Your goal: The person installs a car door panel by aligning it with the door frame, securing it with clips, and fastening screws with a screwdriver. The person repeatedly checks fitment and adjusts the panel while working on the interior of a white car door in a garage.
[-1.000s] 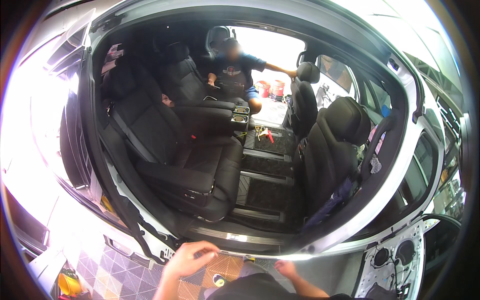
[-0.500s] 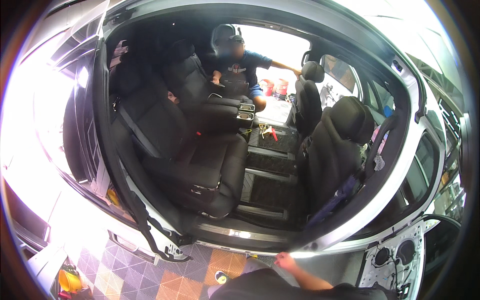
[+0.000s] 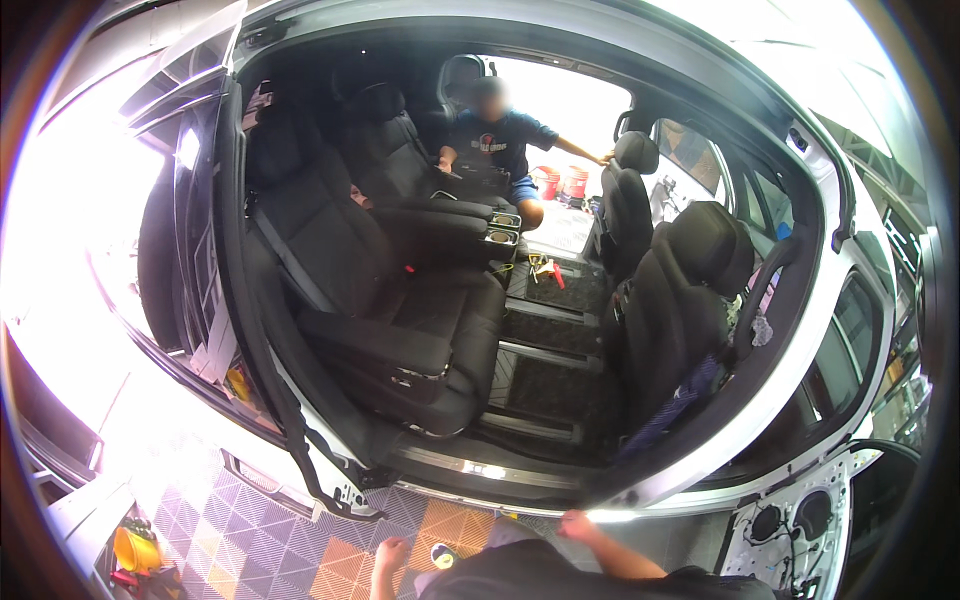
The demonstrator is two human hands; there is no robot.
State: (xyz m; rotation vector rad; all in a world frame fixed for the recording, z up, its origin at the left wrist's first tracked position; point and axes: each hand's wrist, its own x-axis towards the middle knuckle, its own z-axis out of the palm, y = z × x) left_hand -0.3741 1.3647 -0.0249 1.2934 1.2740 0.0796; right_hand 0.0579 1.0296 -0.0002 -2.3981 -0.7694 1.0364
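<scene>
My left hand (image 3: 392, 553) is at the lower edge, above the tiled floor. Its fingers are curled in and nothing shows in them. Close to the car's door sill (image 3: 490, 470), in front of my body, is my right hand (image 3: 577, 527), its fingers loosely bent and nothing visible in it. Beyond the sill lies the open cabin, with a black rear seat (image 3: 400, 310) on the left and a black front seat (image 3: 690, 290) on the right.
Across the cabin a person (image 3: 490, 140) crouches in the far doorway, one arm stretched to a front headrest (image 3: 636, 152). Red and yellow tools (image 3: 546, 270) lie on the cabin floor. Red buckets (image 3: 573, 182) stand outside. A stripped door panel (image 3: 800, 525) is at lower right, a yellow container (image 3: 136, 550) lower left.
My left hand has come into view at the lower edge. My right hand stays near the sill. The view has shifted slightly, so the cabin sits a little further right and lower.
</scene>
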